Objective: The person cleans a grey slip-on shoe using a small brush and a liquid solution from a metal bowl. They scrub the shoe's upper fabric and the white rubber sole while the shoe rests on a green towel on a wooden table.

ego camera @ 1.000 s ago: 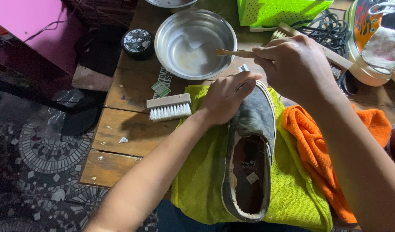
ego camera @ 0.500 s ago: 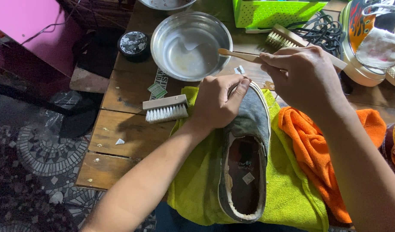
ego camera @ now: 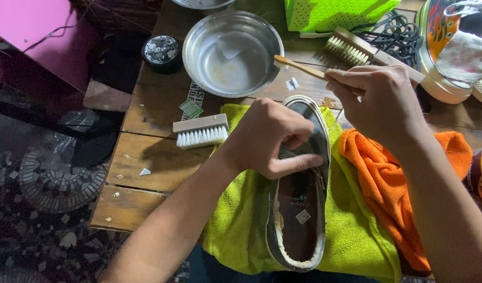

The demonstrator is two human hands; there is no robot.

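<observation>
the grey slip-on shoe [ego camera: 298, 209] lies sole-down on a lime-green microfibre cloth [ego camera: 241, 220] at the near edge of the wooden bench [ego camera: 141, 157], toe pointing away from me, its worn white rubber rim frayed at the heel and two small pale labels showing on the dark insole. my left hand [ego camera: 270, 137] is curled over the shoe's upper near the toe, fingers bent and thumb stretched across the opening, pressing on the canvas. my right hand [ego camera: 380, 99] hovers just beyond the toe, fingers pinched around the handle of a thin wooden toothbrush [ego camera: 298, 65] whose head reaches over the rim of a round steel bowl [ego camera: 232, 52] with a little cloudy liquid in it. an orange cloth [ego camera: 388, 178] lies crumpled just right of the shoe, partly on the green one. left of my left hand lies a wooden scrub brush [ego camera: 200, 130] with white bristles, and beside it a few green and striped paper stickers [ego camera: 193, 102] stuck to the planks. a round black tin [ego camera: 161, 52] with a pale printed lid stands left of the bowl. farther back lie another wooden brush [ego camera: 356, 48], black laces [ego camera: 393, 34], a perforated lime-green box [ego camera: 330, 11] and a flame-patterned sneaker [ego camera: 445, 47].
</observation>
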